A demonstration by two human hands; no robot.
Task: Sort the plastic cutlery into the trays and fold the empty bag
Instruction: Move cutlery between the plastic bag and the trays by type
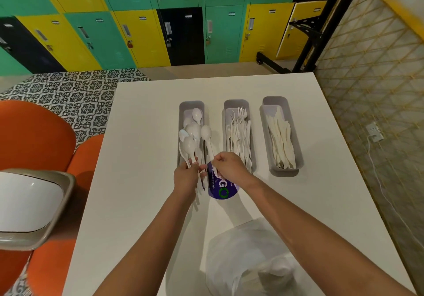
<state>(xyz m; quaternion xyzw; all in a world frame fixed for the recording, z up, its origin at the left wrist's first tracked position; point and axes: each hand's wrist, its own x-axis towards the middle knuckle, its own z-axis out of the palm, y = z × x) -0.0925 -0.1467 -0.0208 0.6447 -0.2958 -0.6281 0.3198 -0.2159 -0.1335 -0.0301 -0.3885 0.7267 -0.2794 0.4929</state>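
Over the spoon tray (pixel 181 121), left hand (pixel 185 177) gripping a spoon bunch (pixel 189 145) and right hand (pixel 227 166) pinching one spoon (pixel 207 137) should lay bowls aligned, handles flat inside.

Three trays sat across the table (pixel 137 204) | spoon tray (pixel 182 158) at 9 o'clock, fork tray (pixel 236 103) centre, knife tray (pixel 284 172) at 3 | bag (pixel 247 256) at 6, nearest | label (pixel 223 189) between bag and trays
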